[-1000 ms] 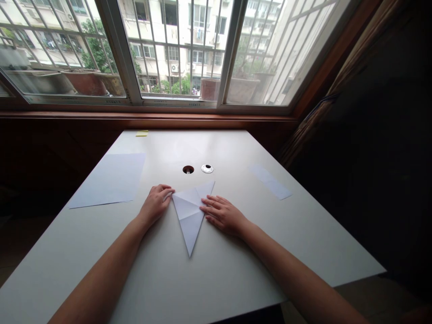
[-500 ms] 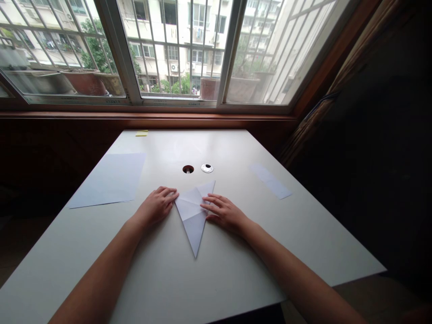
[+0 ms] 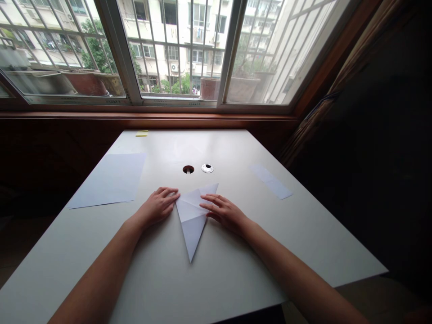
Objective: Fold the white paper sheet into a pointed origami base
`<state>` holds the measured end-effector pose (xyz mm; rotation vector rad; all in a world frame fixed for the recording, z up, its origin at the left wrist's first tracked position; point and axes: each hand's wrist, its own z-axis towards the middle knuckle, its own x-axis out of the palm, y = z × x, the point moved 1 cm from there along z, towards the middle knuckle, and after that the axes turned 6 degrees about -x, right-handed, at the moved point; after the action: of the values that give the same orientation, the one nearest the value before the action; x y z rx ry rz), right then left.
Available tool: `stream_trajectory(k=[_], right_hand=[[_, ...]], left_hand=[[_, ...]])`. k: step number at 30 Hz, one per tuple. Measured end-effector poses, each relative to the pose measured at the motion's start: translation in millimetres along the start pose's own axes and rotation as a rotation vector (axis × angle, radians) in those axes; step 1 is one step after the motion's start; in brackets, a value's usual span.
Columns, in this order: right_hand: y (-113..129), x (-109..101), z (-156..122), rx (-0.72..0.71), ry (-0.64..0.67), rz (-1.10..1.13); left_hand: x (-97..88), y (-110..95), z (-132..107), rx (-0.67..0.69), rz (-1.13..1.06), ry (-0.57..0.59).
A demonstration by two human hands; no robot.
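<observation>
A white sheet of folded paper [image 3: 193, 228], kite-shaped with crease lines across it, lies on the table with its long point toward me. My left hand [image 3: 160, 206] is at its upper left corner, fingers close together and bent, the fingertips on the paper's edge. Over the right side of the paper rests my right hand [image 3: 224, 210], its fingers stretched out and apart and the tips on the surface. The underside of the paper and part of its right edge are hidden.
On the white table [image 3: 175, 292] a larger paper sheet [image 3: 110, 180] lies at left and a creased paper strip [image 3: 271, 181] at right. Beyond the hands are a round hole [image 3: 188, 169] and its metal cover [image 3: 207, 168]. Yellow sticky notes [image 3: 141, 133] sit at the far edge.
The folded paper has turned slightly clockwise: its near point has swung left and toward me, its far tip a little right. Both hands have barely shifted.
</observation>
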<state>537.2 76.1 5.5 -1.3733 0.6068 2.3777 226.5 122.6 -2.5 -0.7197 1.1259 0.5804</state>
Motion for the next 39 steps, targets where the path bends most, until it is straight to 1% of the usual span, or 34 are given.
stream_trajectory(k=[3,7,11,14,17,21,23,26,29,31,34,39], right_hand=[[2,-3,0,0.018,-0.045,0.084],[6,-7,-1,0.086,-0.103,0.220],[9,-6,0,0.089,-0.112,0.256],[10,-6,1,0.017,-0.061,0.172],[10,-9,3,-0.086,0.043,0.024],[10,-18,11,-0.230,0.189,-0.151],[9,-22,15,-0.285,0.225,-0.196],[9,-26,20,-0.356,0.237,-0.227],[8,-26,19,-0.419,0.224,-0.219],[7,-24,17,-0.431,0.202,-0.207],[5,-19,13,-0.421,0.164,-0.199],[0,-7,13,-0.347,0.062,-0.235]], left_hand=[[-0.9,-1,1,0.008,0.004,0.009],[-3.2,-4,2,0.007,0.032,0.030],[-4.1,-5,2,0.002,0.029,0.020],[-2.9,-4,1,0.002,0.025,0.017],[-0.4,-1,1,-0.003,0.012,0.009],[3.2,3,0,-0.012,0.000,0.009],[4.4,4,0,-0.017,0.008,0.015],[5.3,4,0,-0.022,0.022,0.025],[6.0,4,0,-0.022,0.024,0.027],[6.7,5,0,-0.023,0.024,0.029],[8.2,7,0,-0.030,0.025,0.040],[9.2,7,-1,-0.041,0.025,0.057]])
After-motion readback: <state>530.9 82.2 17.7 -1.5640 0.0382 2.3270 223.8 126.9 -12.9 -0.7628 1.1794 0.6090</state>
